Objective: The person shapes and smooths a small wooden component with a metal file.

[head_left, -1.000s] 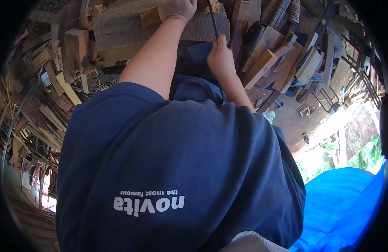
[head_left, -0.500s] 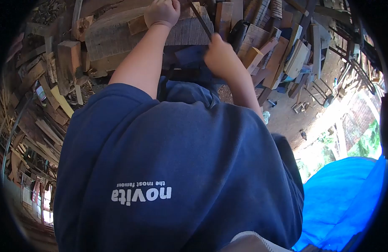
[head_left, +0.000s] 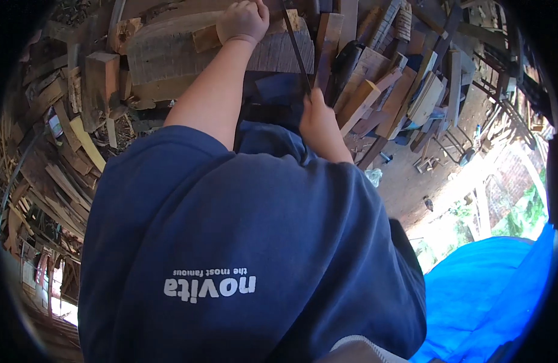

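My left hand (head_left: 243,23) is closed over a short piece of wood (head_left: 207,38) that lies on a thick, weathered grey beam (head_left: 164,57). Its fingertips are largely out of my sight. Lower and to the right, my right hand (head_left: 319,118) is closed around the near end of a long, thin, dark blade-like tool (head_left: 299,54). The tool slants away from me past the right end of the wood and runs out at the top of the view. Its handle is hidden in my fist, and I see the tool nearly edge-on.
Stacked boards and offcuts (head_left: 357,106) crowd the right side. An upright wood block (head_left: 102,81) stands at the left, near a heap of scrap strips (head_left: 61,187). A blue tarp (head_left: 484,290) hangs at the lower right.
My right hand has drawn back toward my body, pulling the dark tool with it. My left hand stays on the wood; the whole view has shifted slightly.
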Demonstrator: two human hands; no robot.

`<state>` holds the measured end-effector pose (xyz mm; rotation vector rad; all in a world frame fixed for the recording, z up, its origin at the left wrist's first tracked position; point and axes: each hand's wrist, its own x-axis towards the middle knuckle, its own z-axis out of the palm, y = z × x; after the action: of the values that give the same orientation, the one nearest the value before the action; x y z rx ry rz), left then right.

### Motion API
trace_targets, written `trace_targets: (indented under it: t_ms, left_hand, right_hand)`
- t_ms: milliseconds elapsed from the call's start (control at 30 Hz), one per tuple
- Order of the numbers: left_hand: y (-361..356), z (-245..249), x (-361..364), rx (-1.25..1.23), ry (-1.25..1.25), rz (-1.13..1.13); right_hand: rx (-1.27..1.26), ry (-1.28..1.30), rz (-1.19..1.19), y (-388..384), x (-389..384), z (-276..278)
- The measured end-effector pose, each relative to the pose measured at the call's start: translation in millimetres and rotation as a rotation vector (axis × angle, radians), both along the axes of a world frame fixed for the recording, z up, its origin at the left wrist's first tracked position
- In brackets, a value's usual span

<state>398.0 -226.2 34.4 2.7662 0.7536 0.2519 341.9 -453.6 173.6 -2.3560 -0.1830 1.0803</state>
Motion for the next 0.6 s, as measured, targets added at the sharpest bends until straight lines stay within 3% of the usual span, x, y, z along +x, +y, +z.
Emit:
trace_targets:
  t_ms: [167, 233, 400, 433, 500, 600]
  left_hand:
    - [-0.5, -11.6, -1.4, 0.052, -0.012, -0.013]
    - [-0.8, -13.4, -1.5, 0.062, -0.047, -0.017]
    - [-1.7, -10.8, 1.2, 0.043, -0.079, 0.042]
    - [-1.5, -9.7, 1.4, 0.062, -0.059, 0.05]
    - [-1.9, -10.2, 0.7, 0.052, -0.014, 0.076]
    - [-0.2, -9.0, 0.1, 0.03, -0.035, 0.06]
  right_hand:
    - [-0.111, 0.067, 0.022, 8.5, 21.8, 21.8]
    - [-0.106, 0.015, 0.13, 34.8, 44.7, -8.2]
    - [0.011, -0.082, 0.141, 90.0, 94.3, -58.0]
    - [0.019, -0.094, 0.141, 80.0, 90.4, -70.8]
    - [0.008, -0.153, 0.385, 44.9, 76.7, -88.5]
    - [-0.1, 0.085, 0.213, 17.6, 60.7, 19.4]
